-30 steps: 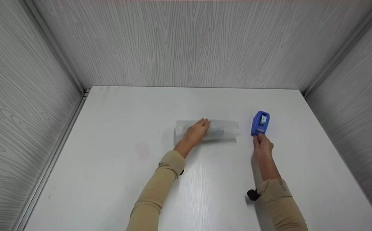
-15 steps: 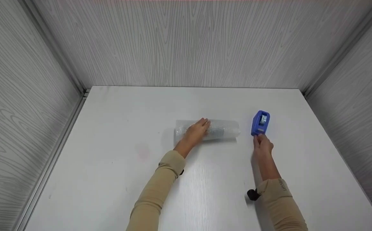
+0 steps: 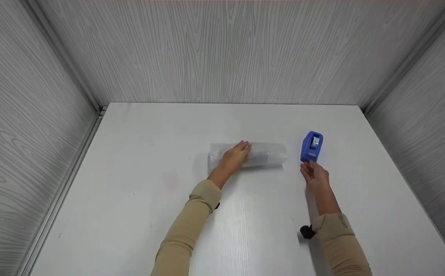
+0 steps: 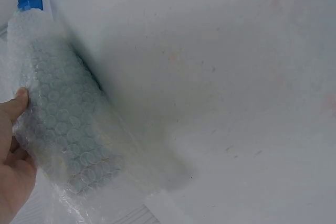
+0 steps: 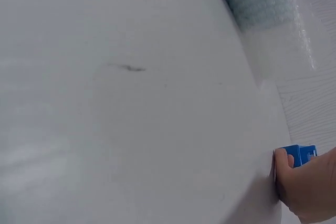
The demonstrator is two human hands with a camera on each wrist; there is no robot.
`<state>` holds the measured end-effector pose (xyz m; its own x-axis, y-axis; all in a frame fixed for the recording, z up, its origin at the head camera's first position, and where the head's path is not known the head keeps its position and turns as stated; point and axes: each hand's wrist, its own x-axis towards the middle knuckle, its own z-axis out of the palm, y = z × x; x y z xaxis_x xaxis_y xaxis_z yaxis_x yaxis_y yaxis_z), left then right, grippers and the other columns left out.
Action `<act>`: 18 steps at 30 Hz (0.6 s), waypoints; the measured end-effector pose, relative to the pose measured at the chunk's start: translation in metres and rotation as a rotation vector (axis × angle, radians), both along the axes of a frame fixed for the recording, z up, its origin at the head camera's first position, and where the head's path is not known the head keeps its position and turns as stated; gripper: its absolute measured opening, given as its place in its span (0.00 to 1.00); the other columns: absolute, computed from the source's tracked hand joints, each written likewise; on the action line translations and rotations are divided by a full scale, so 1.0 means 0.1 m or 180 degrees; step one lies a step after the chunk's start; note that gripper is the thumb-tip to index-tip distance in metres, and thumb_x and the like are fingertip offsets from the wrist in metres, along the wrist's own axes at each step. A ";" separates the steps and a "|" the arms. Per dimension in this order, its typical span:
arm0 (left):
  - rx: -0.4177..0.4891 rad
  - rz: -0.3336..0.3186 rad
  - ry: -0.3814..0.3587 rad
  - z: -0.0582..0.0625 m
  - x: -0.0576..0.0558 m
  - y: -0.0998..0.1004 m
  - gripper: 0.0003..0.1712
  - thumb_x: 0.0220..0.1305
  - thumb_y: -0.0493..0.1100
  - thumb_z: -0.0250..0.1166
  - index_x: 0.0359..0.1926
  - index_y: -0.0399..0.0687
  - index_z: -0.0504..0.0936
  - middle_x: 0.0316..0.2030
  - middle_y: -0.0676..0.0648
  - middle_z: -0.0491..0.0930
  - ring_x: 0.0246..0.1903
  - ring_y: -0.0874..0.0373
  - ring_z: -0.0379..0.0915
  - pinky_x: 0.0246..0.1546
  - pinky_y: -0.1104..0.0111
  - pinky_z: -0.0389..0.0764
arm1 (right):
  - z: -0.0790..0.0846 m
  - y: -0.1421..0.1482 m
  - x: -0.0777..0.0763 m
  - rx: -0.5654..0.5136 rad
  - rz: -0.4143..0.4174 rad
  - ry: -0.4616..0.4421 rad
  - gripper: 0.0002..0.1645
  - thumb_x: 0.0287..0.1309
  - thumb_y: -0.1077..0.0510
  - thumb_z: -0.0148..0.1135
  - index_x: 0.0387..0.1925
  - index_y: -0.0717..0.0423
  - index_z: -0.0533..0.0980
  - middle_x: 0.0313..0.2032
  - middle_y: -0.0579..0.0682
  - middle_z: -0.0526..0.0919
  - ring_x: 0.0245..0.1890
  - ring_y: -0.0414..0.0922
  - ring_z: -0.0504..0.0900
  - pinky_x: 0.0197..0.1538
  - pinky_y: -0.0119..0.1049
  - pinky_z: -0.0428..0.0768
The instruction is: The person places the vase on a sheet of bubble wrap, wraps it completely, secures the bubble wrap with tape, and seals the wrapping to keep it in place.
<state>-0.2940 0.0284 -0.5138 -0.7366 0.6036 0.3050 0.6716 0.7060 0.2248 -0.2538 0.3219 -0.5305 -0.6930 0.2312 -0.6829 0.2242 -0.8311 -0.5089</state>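
Note:
My left hand (image 3: 234, 159) grips a bubble-wrapped roll (image 3: 262, 155) lying across the table. In the left wrist view its thumb lies on the bubble wrap (image 4: 60, 114), with the other fingers curled at the side. The wrap is see-through, with something bluish inside. My right hand (image 3: 316, 177) is at the near end of a blue tape dispenser (image 3: 309, 147), which carries a small roll of clear tape (image 3: 314, 142). Its bent fingertips are right at the dispenser's end in the right wrist view. Whether they pinch the tape's end I cannot tell.
The white table (image 3: 138, 165) is enclosed by grey wood-grain panels (image 3: 222, 50) at the back and both sides. A loose flap of clear wrap (image 5: 283, 51) extends past the roll's end. A black wrist camera (image 3: 307, 232) sits below the right sleeve.
My right hand has shifted slightly to the right at its wrist, and its fingers have spread a little at the dispenser's near end. The left hand and the roll stay in place.

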 end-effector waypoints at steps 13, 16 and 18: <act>-0.0056 0.0055 0.0078 0.02 0.00 0.01 0.25 0.63 0.41 0.59 0.60 0.35 0.69 0.58 0.39 0.67 0.59 0.48 0.62 0.54 0.62 0.68 | -0.06 0.11 0.15 -0.0826 0.0600 0.0138 0.28 0.65 0.47 0.49 0.59 0.60 0.59 0.48 0.62 0.77 0.56 0.49 0.71 0.57 0.44 0.67; -0.0063 0.0082 0.0025 0.02 0.00 0.01 0.26 0.63 0.41 0.59 0.60 0.36 0.69 0.59 0.39 0.67 0.60 0.48 0.61 0.54 0.62 0.68 | -0.05 0.10 0.20 -0.0405 0.1464 0.0301 0.32 0.66 0.46 0.47 0.60 0.65 0.59 0.46 0.62 0.78 0.52 0.50 0.74 0.56 0.40 0.69; -0.0074 0.0095 -0.0008 0.03 0.00 0.01 0.26 0.63 0.41 0.59 0.60 0.36 0.69 0.59 0.40 0.67 0.60 0.49 0.61 0.54 0.62 0.68 | -0.04 0.09 0.22 0.0033 0.2130 0.0464 0.33 0.67 0.45 0.45 0.60 0.68 0.61 0.46 0.59 0.79 0.48 0.48 0.78 0.53 0.37 0.71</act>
<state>-0.2937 0.0290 -0.5112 -0.7552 0.5882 0.2893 0.6496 0.7308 0.2096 -0.2320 0.3312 -0.5347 -0.7737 -0.2727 -0.5719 0.6164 -0.5325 -0.5801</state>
